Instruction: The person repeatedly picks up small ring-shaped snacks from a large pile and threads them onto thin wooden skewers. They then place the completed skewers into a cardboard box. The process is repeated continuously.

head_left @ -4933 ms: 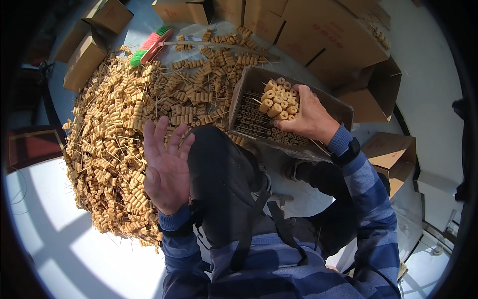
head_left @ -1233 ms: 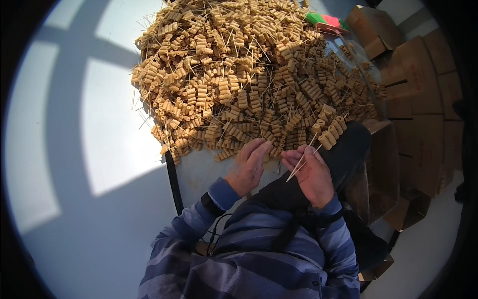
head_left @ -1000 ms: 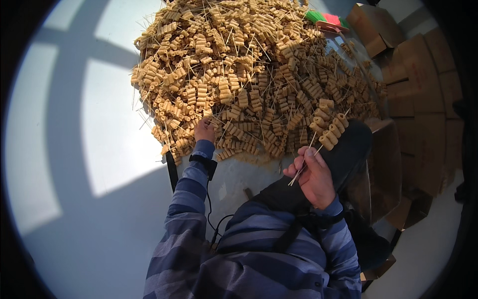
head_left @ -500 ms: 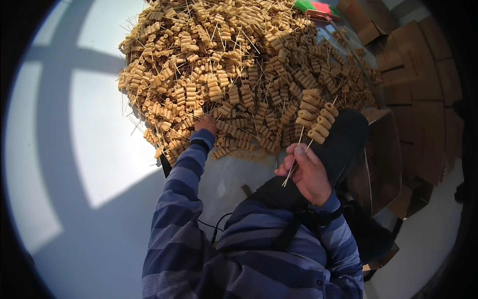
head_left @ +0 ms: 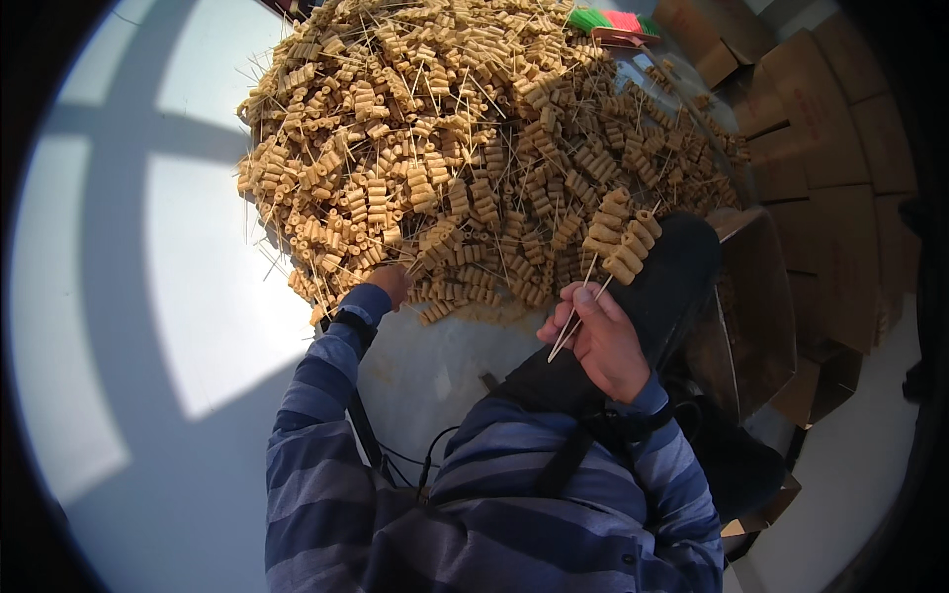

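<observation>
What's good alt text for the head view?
A person's right hand holds two skewers of tan tubular pieces, while the left hand is at the near edge of a large heap of similar skewers. Cardboard boxes stand at right.

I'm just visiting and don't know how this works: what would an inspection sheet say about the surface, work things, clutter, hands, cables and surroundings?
Surface: pale, smooth floor, sunlit with broad shadow bands; tan crumbs by the heap's near edge.
Job's things: large, jumbled heap of tan, tubular pieces on thin pale sticks.
Clutter: broom with green and pinkish-red bristles at the heap's far side.
Left hand: at the heap's near edge; its grip is hidden.
Right hand: fingers closed on at least two loaded sticks, tan pieces pointing away from the person.
Cables: thin black cable, curving beside the person's waist.
Surroundings: brown cardboard boxes along the right.
</observation>
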### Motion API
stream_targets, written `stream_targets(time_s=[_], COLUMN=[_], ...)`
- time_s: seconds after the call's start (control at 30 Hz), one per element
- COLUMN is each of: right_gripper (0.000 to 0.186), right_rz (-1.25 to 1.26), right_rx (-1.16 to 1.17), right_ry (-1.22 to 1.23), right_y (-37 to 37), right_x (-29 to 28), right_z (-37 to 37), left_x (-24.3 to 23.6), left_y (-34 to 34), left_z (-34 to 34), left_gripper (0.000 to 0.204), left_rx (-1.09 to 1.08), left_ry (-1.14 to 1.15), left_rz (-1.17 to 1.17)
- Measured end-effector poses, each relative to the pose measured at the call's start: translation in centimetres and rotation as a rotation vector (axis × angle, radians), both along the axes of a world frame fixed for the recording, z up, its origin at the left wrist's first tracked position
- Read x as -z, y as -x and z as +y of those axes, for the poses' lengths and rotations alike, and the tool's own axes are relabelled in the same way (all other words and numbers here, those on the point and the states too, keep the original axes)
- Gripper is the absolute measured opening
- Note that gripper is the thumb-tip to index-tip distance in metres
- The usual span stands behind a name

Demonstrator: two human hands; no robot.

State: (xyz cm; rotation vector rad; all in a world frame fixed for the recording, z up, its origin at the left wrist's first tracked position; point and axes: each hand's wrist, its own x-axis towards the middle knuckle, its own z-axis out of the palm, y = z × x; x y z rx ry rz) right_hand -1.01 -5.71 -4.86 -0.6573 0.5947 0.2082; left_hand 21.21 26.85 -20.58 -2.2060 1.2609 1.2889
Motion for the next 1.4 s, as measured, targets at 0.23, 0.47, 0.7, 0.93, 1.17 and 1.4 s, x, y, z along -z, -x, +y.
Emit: stream_targets(time_s=[0.23, 0.47, 0.7, 0.93, 1.17, 1.4], right_gripper=[0.024, 0.031, 0.032, 0.028, 0.022, 0.022], right_rz=[0.07, 0.027, 0.025, -0.004, 0.048, 0.085], right_rx=[-0.08, 0.001, -0.061, -0.044, 0.017, 0.018], right_ry=[0.12, 0.279, 0.152, 0.258, 0.186, 0.167], right_y=[-0.8, 0.1, 0.0, -0.1, -0.1, -0.3], right_x=[0.4, 1.0, -0.1, -0.2, -0.7, -0.6], right_z=[1.3, 1.1, 0.5, 1.7, 1.2, 1.5], left_x=[-12.5, -14.1, -14.0, -9.6, 2.5, 9.3], left_y=[10.1, 16.9, 16.5, 12.4, -0.1, -4.0], left_z=[-10.5, -19.0, -18.3, -11.1, 11.2, 19.3], left_gripper=[0.028, 0.026, 0.031, 0.045, 0.064, 0.052], left_rx=[-1.376, -1.262, -1.236, -0.891, -1.577, -1.83], left_ry=[0.753, 1.009, 0.86, 0.573, 0.546, 0.264], left_rz=[0.661, 0.668, 1.023, 0.989, -0.915, -0.38])
